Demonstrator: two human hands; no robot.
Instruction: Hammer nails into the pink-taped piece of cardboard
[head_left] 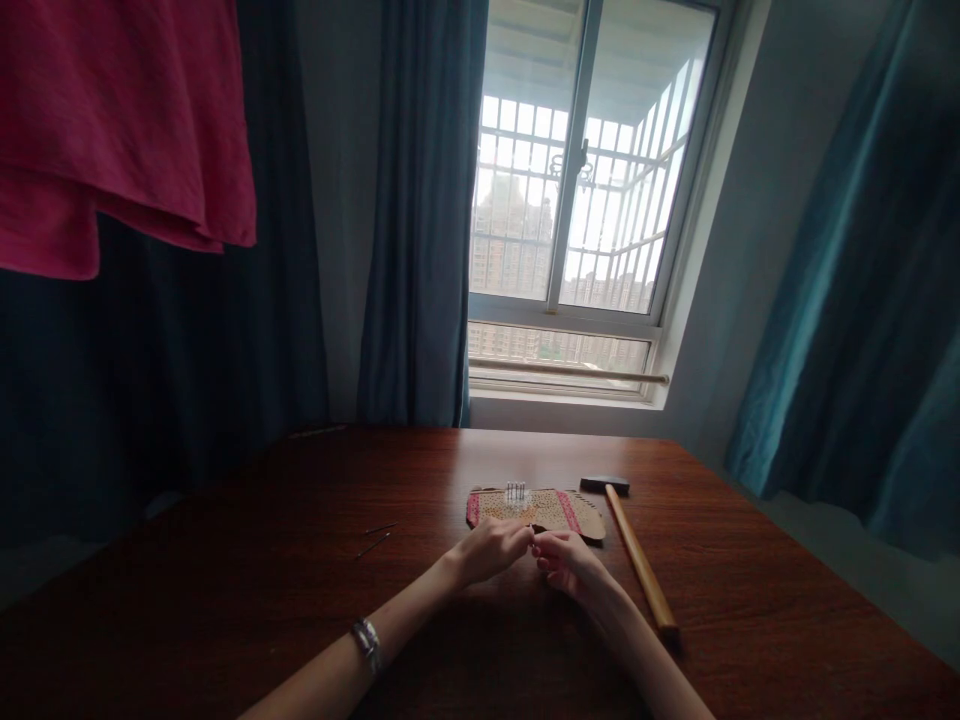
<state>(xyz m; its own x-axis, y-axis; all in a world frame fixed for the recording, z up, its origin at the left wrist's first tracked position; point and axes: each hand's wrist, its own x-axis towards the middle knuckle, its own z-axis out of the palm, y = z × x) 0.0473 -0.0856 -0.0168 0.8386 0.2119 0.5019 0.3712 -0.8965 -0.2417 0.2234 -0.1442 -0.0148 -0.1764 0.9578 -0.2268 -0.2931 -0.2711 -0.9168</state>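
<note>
Both my hands rest on a dark wooden table (225,600), fingertips meeting in a pinch. My left hand (491,550) has its fingers curled, and my right hand (566,562) is closed against it; what they pinch is too small to see. Just beyond them lies a tan perforated piece with pink stitched bands (551,508). A small cluster of upright metal pins (515,491) stands on its far edge. A hammer with a long wooden handle (637,560) and a dark head lies to the right of my right hand.
Two thin metal needles (375,538) lie on the table to the left. A window (577,200) with blue curtains stands behind the table. Red cloth (120,120) hangs at the upper left. A bracelet (367,642) is on my left wrist.
</note>
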